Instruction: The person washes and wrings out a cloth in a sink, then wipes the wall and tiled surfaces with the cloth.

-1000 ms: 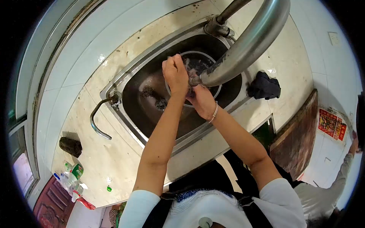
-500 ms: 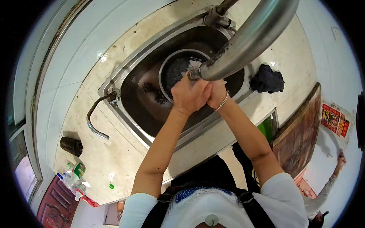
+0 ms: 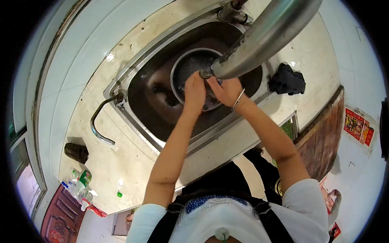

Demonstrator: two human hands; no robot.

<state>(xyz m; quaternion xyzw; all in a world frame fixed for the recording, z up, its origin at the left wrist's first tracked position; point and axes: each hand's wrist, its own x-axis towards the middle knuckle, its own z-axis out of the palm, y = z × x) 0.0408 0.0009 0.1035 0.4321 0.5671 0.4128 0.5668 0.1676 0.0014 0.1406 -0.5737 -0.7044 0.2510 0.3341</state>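
Note:
Both hands are under the spout of the large metal faucet (image 3: 259,44), above a round basin (image 3: 175,75) inside the steel sink (image 3: 142,117). My left hand (image 3: 195,90) hangs over the basin's near part, its fingers hidden at the spout tip. To its right is my right hand (image 3: 227,91), with a bracelet at the wrist and its thumb stretched toward the left hand. Whatever lies between the hands is too dark and small to make out. Dark scrubber-like lumps (image 3: 170,99) sit in the sink left of the basin.
A black cloth (image 3: 287,79) lies right of the sink. A thin curved tap (image 3: 97,127) stands at the left corner. Farther left are a dark block (image 3: 76,152), plastic bottles (image 3: 83,180) and a green cap (image 3: 119,194). A wooden board (image 3: 322,135) leans at the right.
My hands were together half a second ago and are now apart, the right one slightly lower. The view has shifted a little. The other person's raised arm at the right has gone from view.

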